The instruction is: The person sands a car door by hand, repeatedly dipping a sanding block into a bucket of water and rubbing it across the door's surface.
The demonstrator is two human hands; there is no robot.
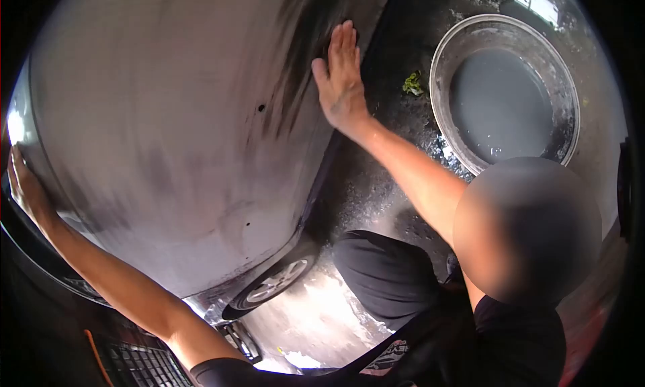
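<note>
A large, dull grey car body panel fills the left and upper middle of the view, with dark streaks and smudges on it and small holes. My right hand lies flat against the panel's right part, beside the dark streaks, its fingers stretched out. Nothing shows in it, though its palm side is hidden. Far to the left, my left hand rests along the panel's outer edge near a bright reflection. Its fingers are extended, and I see nothing held.
A round basin of cloudy grey water stands on the wet, dirty floor at right. Near it lies a green leafy scrap. Below the panel is a car wheel. A black crate-like grid sits at lower left. A blurred disc covers part of my right arm.
</note>
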